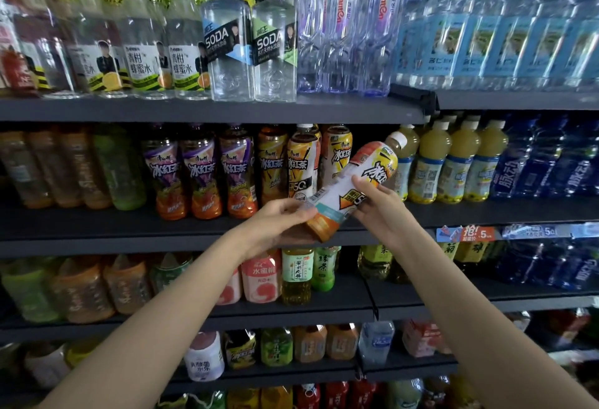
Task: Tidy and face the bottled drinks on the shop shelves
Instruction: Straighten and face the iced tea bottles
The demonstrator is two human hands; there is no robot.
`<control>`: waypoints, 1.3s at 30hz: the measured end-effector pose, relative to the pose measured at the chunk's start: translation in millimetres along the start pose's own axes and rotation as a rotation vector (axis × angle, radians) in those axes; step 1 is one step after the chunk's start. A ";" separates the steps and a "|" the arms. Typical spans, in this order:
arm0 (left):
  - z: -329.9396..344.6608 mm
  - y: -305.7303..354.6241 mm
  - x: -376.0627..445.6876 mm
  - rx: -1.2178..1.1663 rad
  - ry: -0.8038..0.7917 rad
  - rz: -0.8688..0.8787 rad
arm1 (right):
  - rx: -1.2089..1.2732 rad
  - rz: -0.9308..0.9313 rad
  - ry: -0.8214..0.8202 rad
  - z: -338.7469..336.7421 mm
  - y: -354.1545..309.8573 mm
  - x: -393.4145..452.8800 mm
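An iced-tea bottle [353,185] with a yellow, white and orange label is held tilted in front of the second shelf, its white cap up and to the right. My left hand [275,224] grips its base from the left. My right hand [379,207] grips the middle of the label from the right. Behind it, upright bottles of the same tea [303,162] stand in a row on the second shelf [129,230].
Purple-labelled tea bottles [201,172] stand left of the gap, yellow juice bottles [460,162] right of it. Water and soda bottles [227,45] fill the top shelf. Lower shelves hold green tea [296,276] and other drinks. A price tag [466,233] hangs at right.
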State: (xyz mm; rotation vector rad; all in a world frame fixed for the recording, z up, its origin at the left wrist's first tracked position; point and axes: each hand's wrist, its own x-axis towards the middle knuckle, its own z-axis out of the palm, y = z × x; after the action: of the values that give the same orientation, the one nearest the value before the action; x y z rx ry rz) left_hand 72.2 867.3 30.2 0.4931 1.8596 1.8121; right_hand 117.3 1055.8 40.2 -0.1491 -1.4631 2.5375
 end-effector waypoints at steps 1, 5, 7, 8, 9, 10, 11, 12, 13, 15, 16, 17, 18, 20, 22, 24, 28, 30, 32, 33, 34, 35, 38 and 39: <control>1.9 0.1 0.6 0.173 0.060 0.081 | -0.054 0.018 -0.009 0.7 -3.4 0.0; 3.3 -4.1 6.0 0.751 0.297 0.447 | -0.176 0.129 0.077 0.4 -1.7 -1.3; 2.2 -6.3 5.1 0.828 0.340 0.558 | -0.123 0.143 0.100 -2.8 3.5 -1.4; 1.1 -7.8 4.9 0.850 0.345 0.590 | -0.095 0.142 0.099 -4.9 5.5 -2.1; 0.3 -9.1 5.0 0.869 0.347 0.609 | -0.071 0.134 0.092 -6.6 7.3 -2.6; -0.4 -10.8 5.7 0.882 0.350 0.622 | -0.059 0.119 0.087 -7.5 8.4 -2.8; -0.7 -12.6 6.7 0.890 0.350 0.621 | -0.060 0.097 0.084 -8.6 9.6 -2.6; -0.8 -14.8 9.1 0.891 0.343 0.611 | -0.079 0.065 0.079 -9.2 10.2 -3.1; -0.8 -16.9 11.8 0.888 0.325 0.590 | -0.117 0.025 0.074 -10.1 11.4 -2.9; -0.5 -21.2 17.9 0.883 0.283 0.533 | -0.261 -0.079 0.066 -13.5 12.9 -3.3; -0.7 -23.5 21.4 0.876 0.278 0.517 | -0.369 -0.142 0.069 -16.3 13.5 -2.8; -0.9 -25.2 25.0 0.857 0.287 0.510 | -0.490 -0.208 0.075 -19.3 13.6 -2.0; -1.2 -26.7 28.6 0.827 0.305 0.504 | -0.610 -0.265 0.082 -22.5 13.7 -0.4; -1.2 -28.5 35.2 0.769 0.350 0.480 | -0.783 -0.335 0.089 -27.0 12.1 3.4; -0.9 -29.1 41.1 0.724 0.402 0.451 | -0.843 -0.367 0.083 -31.2 9.9 8.4; -0.5 -27.9 46.7 0.694 0.462 0.427 | -0.903 -0.392 0.104 -35.4 7.0 15.5; -0.4 -22.7 58.2 0.621 0.567 0.389 | -1.023 -0.378 0.144 -42.4 2.0 32.6; 0.0 -17.7 65.6 0.605 0.607 0.375 | -1.018 -0.345 0.129 -40.7 2.0 40.4; 1.3 -11.0 73.3 0.598 0.644 0.360 | -1.005 -0.337 0.109 -35.6 2.5 47.8; 1.8 -7.6 77.5 0.595 0.657 0.350 | -0.991 -0.335 0.099 -32.0 2.9 51.4; 2.5 -4.5 81.7 0.591 0.669 0.340 | -0.974 -0.331 0.088 -27.5 3.5 54.5; 2.8 -1.7 86.1 0.584 0.679 0.325 | -0.964 -0.328 0.079 -22.3 5.1 57.6; 4.3 1.9 101.5 0.592 0.701 0.280 | -1.017 -0.343 0.103 -9.1 14.0 68.1; 5.0 2.2 105.3 0.605 0.706 0.259 | -1.041 -0.356 0.117 -6.5 17.6 71.4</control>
State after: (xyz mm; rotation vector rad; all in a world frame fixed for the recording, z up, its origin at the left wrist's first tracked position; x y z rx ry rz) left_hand -10.7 932.0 22.2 0.3174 2.9856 1.6782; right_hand 46.8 1069.2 22.8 -0.1602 -2.3309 1.2790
